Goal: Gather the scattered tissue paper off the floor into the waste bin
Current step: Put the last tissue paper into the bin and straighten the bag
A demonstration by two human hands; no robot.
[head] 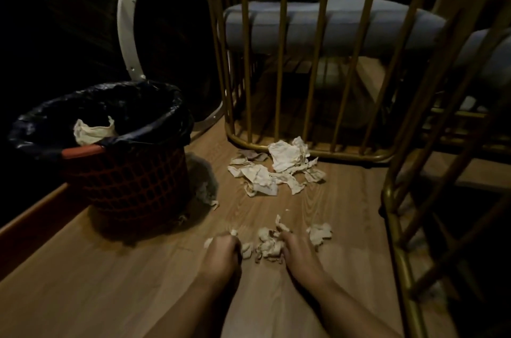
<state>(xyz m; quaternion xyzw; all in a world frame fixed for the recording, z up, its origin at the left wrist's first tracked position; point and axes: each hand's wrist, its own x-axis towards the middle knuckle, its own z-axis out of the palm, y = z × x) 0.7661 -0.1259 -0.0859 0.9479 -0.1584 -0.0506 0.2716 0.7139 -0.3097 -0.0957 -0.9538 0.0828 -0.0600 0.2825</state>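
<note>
Both my hands are down on the wood floor [318, 199]. My left hand [221, 250] is curled closed on scraps of tissue; my right hand [294, 248] is curled closed on the near clump of tissue [266, 243], which lies between the two. One loose piece [320, 232] sits just right of my right hand. A larger pile [276, 172] lies further ahead, against the base of the gold barred frame [304, 148]. The waste bin [132, 172], black-lined and holding one tissue, stands ahead to the left.
</note>
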